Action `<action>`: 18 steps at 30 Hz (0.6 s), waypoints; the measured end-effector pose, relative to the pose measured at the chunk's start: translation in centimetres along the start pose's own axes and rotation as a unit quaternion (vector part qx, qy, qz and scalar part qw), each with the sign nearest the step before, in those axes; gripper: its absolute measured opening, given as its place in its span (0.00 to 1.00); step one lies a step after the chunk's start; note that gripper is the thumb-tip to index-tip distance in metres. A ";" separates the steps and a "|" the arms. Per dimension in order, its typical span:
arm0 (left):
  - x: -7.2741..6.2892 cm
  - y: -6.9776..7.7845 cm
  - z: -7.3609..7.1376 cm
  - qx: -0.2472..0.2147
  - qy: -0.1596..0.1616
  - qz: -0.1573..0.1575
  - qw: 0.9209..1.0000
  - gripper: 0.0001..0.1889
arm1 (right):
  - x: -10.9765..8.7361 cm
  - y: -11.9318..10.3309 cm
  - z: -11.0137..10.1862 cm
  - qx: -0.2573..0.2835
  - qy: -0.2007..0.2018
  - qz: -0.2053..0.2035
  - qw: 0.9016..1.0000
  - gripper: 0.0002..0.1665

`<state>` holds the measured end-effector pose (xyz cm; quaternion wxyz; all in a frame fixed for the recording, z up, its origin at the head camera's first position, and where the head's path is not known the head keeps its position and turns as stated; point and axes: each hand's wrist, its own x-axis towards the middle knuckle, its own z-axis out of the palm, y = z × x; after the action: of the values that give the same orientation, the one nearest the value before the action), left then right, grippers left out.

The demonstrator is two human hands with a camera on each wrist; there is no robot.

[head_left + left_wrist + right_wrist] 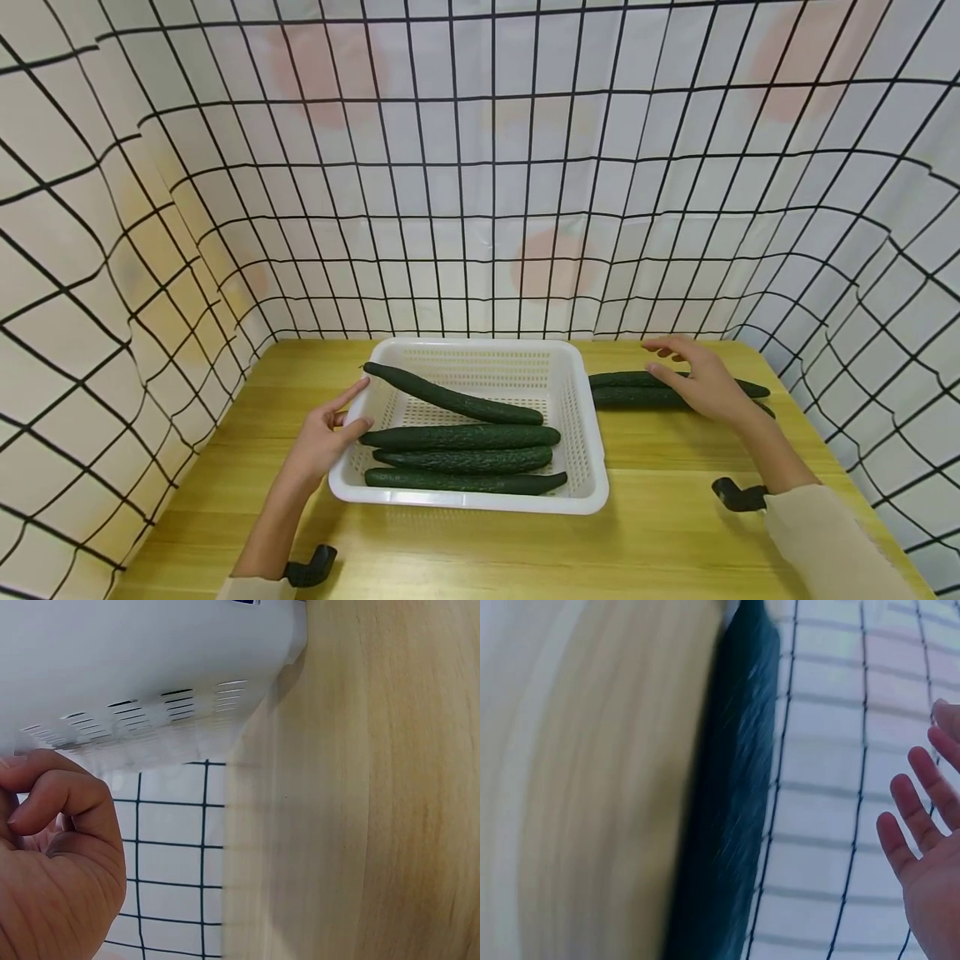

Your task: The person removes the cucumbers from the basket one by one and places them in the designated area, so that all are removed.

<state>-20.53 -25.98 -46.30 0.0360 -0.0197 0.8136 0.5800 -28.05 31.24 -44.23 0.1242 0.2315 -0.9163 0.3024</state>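
Observation:
In the head view my left hand point(321, 442) holds the left rim of a white plastic basket point(592, 467), thumb on the rim and index finger along it. The left wrist view has the curled fingers point(71, 791) at the basket's slotted side. Several dark green cucumbers point(461, 437) lie in the basket, one slanting at the back with its tip on the left rim. My right hand point(701, 383), fingers spread and holding nothing, is over more cucumbers point(630, 398) on the table right of the basket. The right wrist view shows a cucumber point(731, 795) beside the open hand.
A wooden table point(480, 550) bears everything. Black wire grid point(492, 192) walls the back and both sides, with pale cloth behind it. Black wrist mounts point(738, 495) sit on both forearms.

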 end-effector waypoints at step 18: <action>0.1 0.1 0.0 0.008 -0.002 0.000 1.000 0.36 | 4.7 -8.0 5.1 0.126 -0.046 -0.034 0.990 0.25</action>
<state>-20.65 -25.95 -46.24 0.0379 -0.0181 0.8180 0.5737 -28.55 20.75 -42.53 0.0617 0.2899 -0.8671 0.4003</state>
